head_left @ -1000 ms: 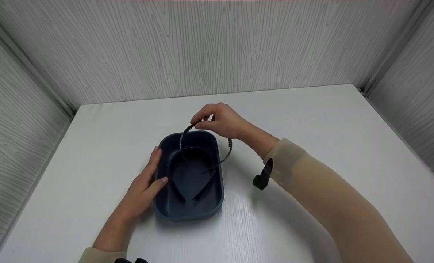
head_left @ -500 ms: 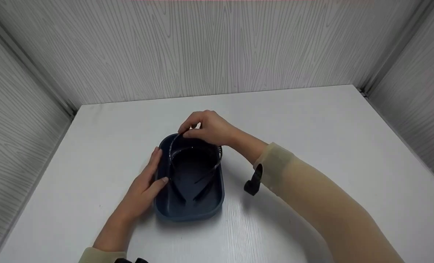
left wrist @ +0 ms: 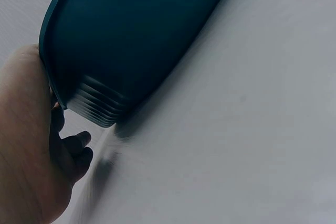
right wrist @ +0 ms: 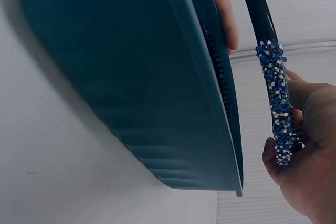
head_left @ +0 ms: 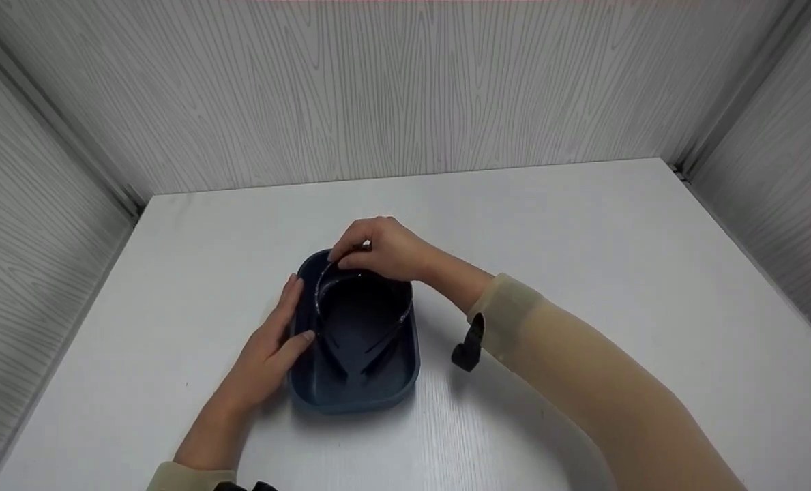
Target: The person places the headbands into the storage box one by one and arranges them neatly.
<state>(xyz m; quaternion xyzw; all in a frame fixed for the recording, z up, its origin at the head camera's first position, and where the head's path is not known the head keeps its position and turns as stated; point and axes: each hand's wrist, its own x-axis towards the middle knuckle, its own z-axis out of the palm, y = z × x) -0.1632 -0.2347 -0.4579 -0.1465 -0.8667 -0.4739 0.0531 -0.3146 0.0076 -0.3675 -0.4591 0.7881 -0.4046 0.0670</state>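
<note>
A dark blue plastic bin with a rounded rectangular rim stands on the table. My left hand holds its left side, thumb over the rim and fingers along the outer wall. Above the bin's far end, my right hand pinches a headband by the top of its arc. It is black, toothed underneath and crusted with blue and white beads, its two tips pointing down into the bin. A second dark headband lies inside the bin, its arc partly hidden under the held one.
The white table is bordered by a pale wood-grain panel at the back and similar panels at both sides. A black clip-like piece hangs from the right sleeve's cuff.
My right hand has moved left and down, lowering the headband from above the bin's far right side to over the bin, in line with the other headband. The left hand and the bin stayed put.
</note>
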